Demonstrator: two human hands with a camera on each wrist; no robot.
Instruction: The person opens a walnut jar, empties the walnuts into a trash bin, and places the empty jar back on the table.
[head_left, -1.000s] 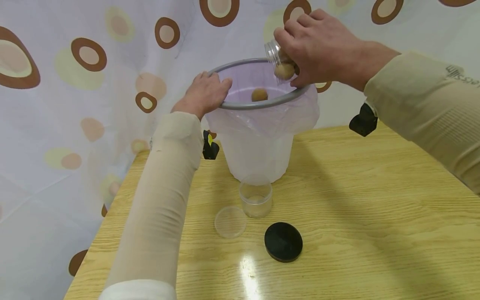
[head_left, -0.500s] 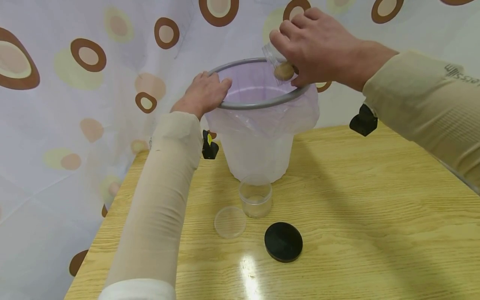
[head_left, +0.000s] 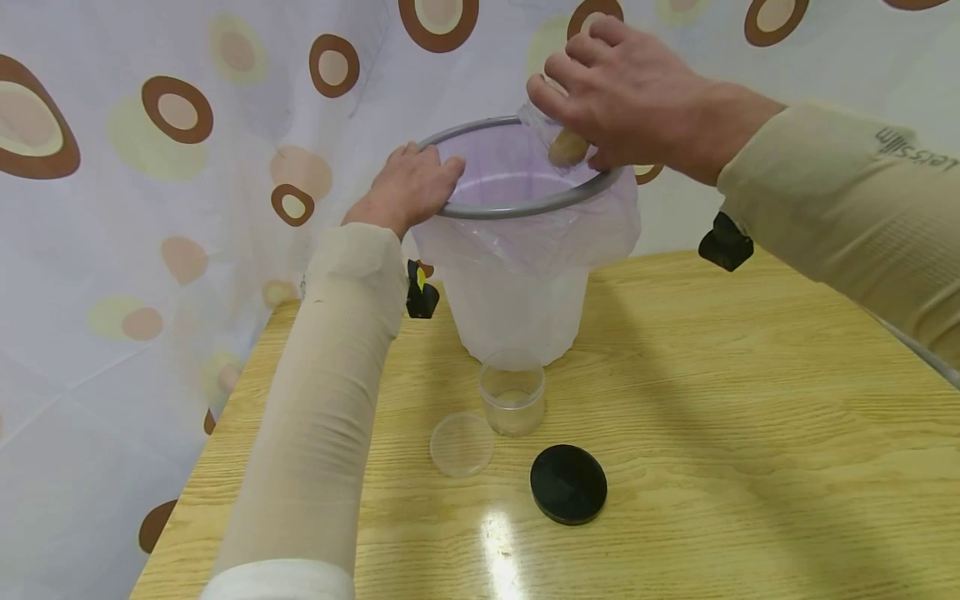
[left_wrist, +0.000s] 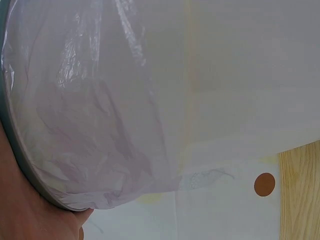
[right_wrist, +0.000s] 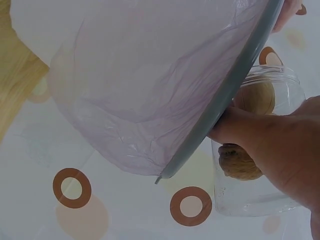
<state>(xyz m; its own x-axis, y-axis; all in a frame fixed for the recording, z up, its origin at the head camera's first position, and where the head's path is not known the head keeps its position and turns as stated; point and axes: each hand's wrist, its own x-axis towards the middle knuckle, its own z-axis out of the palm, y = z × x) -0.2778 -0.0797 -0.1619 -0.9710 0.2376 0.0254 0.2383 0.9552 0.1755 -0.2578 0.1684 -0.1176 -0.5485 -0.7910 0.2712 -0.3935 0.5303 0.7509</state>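
My right hand (head_left: 637, 96) grips a clear jar (right_wrist: 232, 202) and holds it tipped, mouth down and leftward, over the right side of a trash can (head_left: 517, 312). Two walnuts (right_wrist: 241, 162) show inside the jar in the right wrist view, one close to its mouth, and part of the jar is hidden behind the hand. The can is white, with a grey rim (head_left: 502, 212) and a thin lilac bag (head_left: 525, 242) folded over it. At the rim's left side my left hand (head_left: 408, 185) holds on, its fingers over the edge. The can's bottom is out of sight.
In front of the can, on the wooden table (head_left: 735, 433), stands a clear round container (head_left: 513, 404). Beside it lie a clear lid (head_left: 461, 445) and a black lid (head_left: 567, 484). A patterned curtain (head_left: 247, 125) hangs close behind and along the left.
A walnut that was dropping into the can a second ago is out of sight. My right hand has shifted slightly left, tipping the jar further. The left hand stays at the rim.
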